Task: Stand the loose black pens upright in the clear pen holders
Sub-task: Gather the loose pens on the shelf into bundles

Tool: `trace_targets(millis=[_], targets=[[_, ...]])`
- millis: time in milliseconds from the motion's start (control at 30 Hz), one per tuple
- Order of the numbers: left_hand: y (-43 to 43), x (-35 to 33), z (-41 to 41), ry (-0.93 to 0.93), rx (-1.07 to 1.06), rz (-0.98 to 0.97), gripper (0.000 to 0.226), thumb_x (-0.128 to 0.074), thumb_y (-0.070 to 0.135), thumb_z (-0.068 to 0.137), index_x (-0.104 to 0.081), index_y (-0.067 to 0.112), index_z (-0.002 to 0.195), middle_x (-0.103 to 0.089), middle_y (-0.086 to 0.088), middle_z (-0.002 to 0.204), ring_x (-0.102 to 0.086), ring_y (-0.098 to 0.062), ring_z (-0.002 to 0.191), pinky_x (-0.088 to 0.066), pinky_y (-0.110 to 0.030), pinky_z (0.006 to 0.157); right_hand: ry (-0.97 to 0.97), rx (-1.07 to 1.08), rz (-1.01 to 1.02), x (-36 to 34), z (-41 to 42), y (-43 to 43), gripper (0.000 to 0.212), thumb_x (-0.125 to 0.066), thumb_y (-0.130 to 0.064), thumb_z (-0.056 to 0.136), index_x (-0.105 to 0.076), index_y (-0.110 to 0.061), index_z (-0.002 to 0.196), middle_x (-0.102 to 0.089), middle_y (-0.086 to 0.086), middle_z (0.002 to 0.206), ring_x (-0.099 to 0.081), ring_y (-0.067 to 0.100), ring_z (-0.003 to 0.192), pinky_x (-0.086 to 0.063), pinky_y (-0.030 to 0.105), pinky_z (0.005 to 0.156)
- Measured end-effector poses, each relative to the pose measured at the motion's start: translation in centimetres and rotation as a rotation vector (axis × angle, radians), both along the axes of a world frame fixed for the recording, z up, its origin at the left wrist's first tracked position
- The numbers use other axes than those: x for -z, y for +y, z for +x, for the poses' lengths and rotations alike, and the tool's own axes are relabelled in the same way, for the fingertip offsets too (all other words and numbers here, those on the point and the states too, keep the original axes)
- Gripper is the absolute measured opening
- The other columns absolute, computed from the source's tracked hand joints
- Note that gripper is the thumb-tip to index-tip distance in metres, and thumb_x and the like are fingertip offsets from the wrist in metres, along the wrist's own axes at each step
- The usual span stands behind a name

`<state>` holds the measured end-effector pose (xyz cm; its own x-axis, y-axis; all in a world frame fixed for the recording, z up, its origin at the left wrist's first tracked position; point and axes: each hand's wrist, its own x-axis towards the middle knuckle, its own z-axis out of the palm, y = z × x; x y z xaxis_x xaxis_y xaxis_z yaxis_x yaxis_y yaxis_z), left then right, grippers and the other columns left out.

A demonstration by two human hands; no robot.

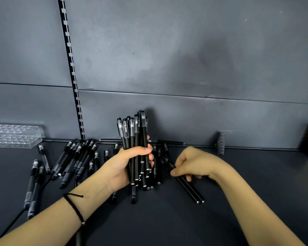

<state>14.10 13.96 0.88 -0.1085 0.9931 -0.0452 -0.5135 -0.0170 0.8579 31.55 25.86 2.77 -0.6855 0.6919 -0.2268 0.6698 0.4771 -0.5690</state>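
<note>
the left hand [130, 166] grips a thick bundle of black pens [136, 137], fingers and thumb curled round the barrels near mid-length. the bundle stands roughly upright, clear caps at the top, lower ends projecting below the palm. a thin black bracelet [75, 208] sits on the left wrist.

the right hand [194, 164] is just to the right of the bundle, apart from it. its fingers are curled and pinch two black pens [189, 189] near their upper ends. these two pens lie side by side and slant toward the lower right, silver tips at the near end. they appear to rest on the shelf [167, 224], though contact is not clear from this angle.

more loose pens [78, 157] lie flat on the dark shelf, most in a fan-shaped heap left of the left hand, with a few under and behind the bundle. two more lie near the left edge [34, 183]. further pens lie end to end along the back edge [169, 143].

one clear pen holder [14, 137], a transparent block with rows of holes, sits at the far left of the shelf against the grey back panel [167, 50], well apart from both hands. a slotted black strip [70, 68] runs up the panel. a small dark ribbed part [220, 143] leans against the panel at the right.
</note>
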Motion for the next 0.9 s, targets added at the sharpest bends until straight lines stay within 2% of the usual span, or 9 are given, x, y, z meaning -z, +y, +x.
trace_targets(millis=[133, 200, 267, 400, 533, 667, 733, 800, 900], targets=[[0.1, 0.2, 0.3, 0.022, 0.015, -0.045, 0.023, -0.074, 0.0, 0.066, -0.077, 0.016, 0.083, -0.07, -0.003, 0.08, -0.071, -0.02, 0.077, -0.057, -0.038, 0.085, 0.496, 0.037, -0.289, -1.0, 0.2, 0.2, 0.022, -0.071, -0.015, 0.085, -0.058, -0.013, 0.068, -0.055, -0.003, 0.052, -0.053, 0.008, 0.047, -0.034, 0.018, 0.038], [-0.1, 0.0, 0.6, 0.044, 0.041, -0.083, 0.019, -0.075, -0.002, 0.069, -0.076, 0.012, 0.082, -0.073, -0.009, 0.087, -0.073, -0.023, 0.083, -0.06, -0.037, 0.078, 0.707, 0.002, -0.453, -1.5, 0.0, -0.4, 0.014, -0.069, -0.016, 0.083, -0.06, -0.011, 0.075, -0.061, -0.001, 0.063, -0.057, 0.008, 0.05, -0.038, 0.017, 0.04], [-0.5, -0.2, 0.9, 0.132, 0.078, -0.123, 0.019, -0.069, 0.007, 0.071, -0.077, 0.009, 0.088, -0.074, -0.014, 0.095, -0.073, -0.024, 0.083, -0.06, -0.033, 0.068, 0.81, -0.046, -0.53, -1.6, -0.3, -1.2, 0.015, -0.068, -0.021, 0.079, -0.059, -0.008, 0.078, -0.067, 0.004, 0.07, -0.059, 0.01, 0.052, -0.041, 0.017, 0.041], [-0.9, -0.3, 1.3, 0.192, 0.12, -0.099, 0.018, -0.065, 0.015, 0.073, -0.08, 0.01, 0.081, -0.075, -0.013, 0.088, -0.073, -0.022, 0.075, -0.06, -0.031, 0.066, 0.853, -0.087, -0.532, -1.3, -1.1, -2.3, 0.02, -0.066, -0.022, 0.078, -0.06, -0.004, 0.082, -0.065, 0.004, 0.063, -0.059, 0.01, 0.052, -0.047, 0.018, 0.047], [-0.9, -0.2, 1.4, 0.249, 0.065, -0.059, 0.008, -0.077, 0.018, 0.076, -0.079, 0.012, 0.081, -0.074, -0.012, 0.084, -0.072, -0.02, 0.073, -0.059, -0.03, 0.063, 0.907, -0.062, -0.513, -0.9, -1.4, -2.3, 0.013, -0.065, -0.015, 0.085, -0.06, -0.003, 0.082, -0.061, 0.005, 0.062, -0.058, 0.01, 0.051, -0.049, 0.018, 0.049], [-0.8, 0.0, 1.0, 0.402, 0.005, -0.069, 0.033, -0.077, 0.021, 0.066, -0.073, 0.011, 0.097, -0.075, -0.01, 0.091, -0.073, -0.02, 0.083, -0.056, -0.029, 0.071, 0.852, -0.052, -0.421, -0.7, -1.6, -2.8, 0.017, -0.064, -0.011, 0.09, -0.057, 0.004, 0.091, -0.057, 0.009, 0.071, -0.061, 0.012, 0.053, -0.05, 0.02, 0.05], [-0.7, -0.1, 1.0, 0.43, -0.009, -0.073, 0.034, -0.077, 0.021, 0.063, -0.075, 0.014, 0.097, -0.075, -0.01, 0.097, -0.072, -0.021, 0.091, -0.054, -0.029, 0.076, 0.825, -0.048, -0.333, -0.9, -1.6, -3.1, 0.02, -0.065, -0.013, 0.089, -0.057, 0.005, 0.092, -0.056, 0.01, 0.077, -0.062, 0.014, 0.052, -0.049, 0.022, 0.048], [-0.8, -0.3, 1.3, 0.415, -0.014, -0.035, 0.025, -0.077, 0.015, 0.062, -0.078, 0.023, 0.086, -0.075, -0.009, 0.093, -0.072, -0.021, 0.087, -0.056, -0.03, 0.074, 0.796, -0.039, -0.181, -1.3, -1.4, -3.3, 0.02, -0.071, -0.019, 0.086, -0.058, -0.003, 0.085, -0.06, 0.003, 0.077, -0.059, 0.012, 0.051, -0.046, 0.023, 0.045], [-1.2, -0.9, 2.2, 0.39, -0.044, 0.057, 0.038, -0.08, 0.003, 0.06, -0.078, 0.037, 0.077, -0.076, 0.0, 0.089, -0.073, -0.014, 0.082, -0.055, -0.028, 0.071, 0.81, 0.006, -0.018, -1.8, -1.0, -3.3, 0.028, -0.079, -0.029, 0.076, -0.057, -0.018, 0.089, -0.063, -0.005, 0.085, -0.056, 0.009, 0.057, -0.043, 0.023, 0.045]])
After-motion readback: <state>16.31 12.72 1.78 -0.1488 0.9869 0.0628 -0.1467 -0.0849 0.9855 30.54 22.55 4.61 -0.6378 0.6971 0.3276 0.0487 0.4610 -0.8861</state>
